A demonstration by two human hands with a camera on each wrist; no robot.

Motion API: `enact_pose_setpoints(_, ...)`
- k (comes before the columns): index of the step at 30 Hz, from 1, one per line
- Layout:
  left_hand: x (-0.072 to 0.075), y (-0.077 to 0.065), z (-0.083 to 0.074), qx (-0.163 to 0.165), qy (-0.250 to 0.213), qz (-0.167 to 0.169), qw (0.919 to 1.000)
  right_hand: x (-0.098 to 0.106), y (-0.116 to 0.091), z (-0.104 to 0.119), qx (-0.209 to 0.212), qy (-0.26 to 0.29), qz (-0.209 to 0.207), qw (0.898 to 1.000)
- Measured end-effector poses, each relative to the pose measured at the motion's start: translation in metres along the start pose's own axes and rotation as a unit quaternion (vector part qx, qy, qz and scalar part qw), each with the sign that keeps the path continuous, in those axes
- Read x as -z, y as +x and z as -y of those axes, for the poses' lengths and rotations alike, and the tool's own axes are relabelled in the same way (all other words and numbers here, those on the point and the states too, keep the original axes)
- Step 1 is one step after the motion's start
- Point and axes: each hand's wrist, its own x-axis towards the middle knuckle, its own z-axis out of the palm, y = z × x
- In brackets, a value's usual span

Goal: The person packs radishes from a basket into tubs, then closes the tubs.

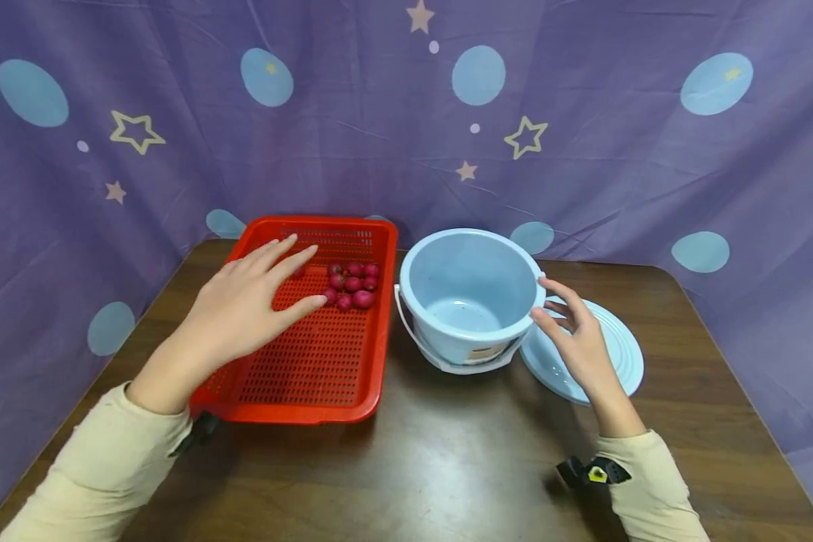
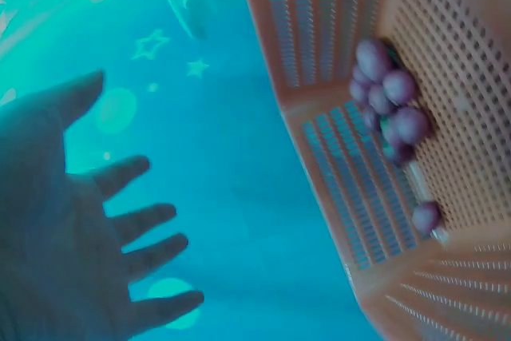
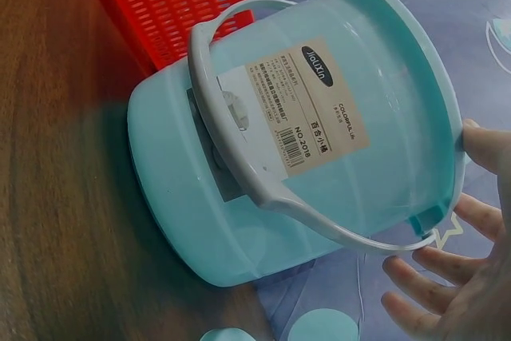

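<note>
My left hand (image 1: pixel 242 301) hovers over the left side of a red slotted plastic basket (image 1: pixel 383 354), fingers spread and holding nothing. Inside the basket, several small round magenta pieces, like radishes (image 1: pixel 354 284), cluster toward the far right; a lone one (image 2: pixel 427 217) lies apart in the left wrist view. Beside the basket stands an upright light-blue bucket (image 1: pixel 440 324), with nothing in it but small specks. Its pale handle (image 1: pixel 470 369) hangs down at the front. The thumb and fingertips of my right hand (image 1: pixel 579 342) touch the right side of the bucket's rim, fingers loosely extended.
A round light-blue lid (image 1: pixel 619 354) lies on the wooden table (image 1: pixel 447 459) right of the bucket, partly under my right hand in the head view. A purple patterned cloth (image 1: pixel 366 113) hangs behind the table. The bucket carries a printed label (image 3: pixel 307 105).
</note>
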Motion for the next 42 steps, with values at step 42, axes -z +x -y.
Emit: enact_pose_setpoints(42,-0.093,0.108,0.103,0.084,-0.227,-0.008,0.9702,0.003,-0.002,0.0,-0.011,-0.03,0.012,0.999)
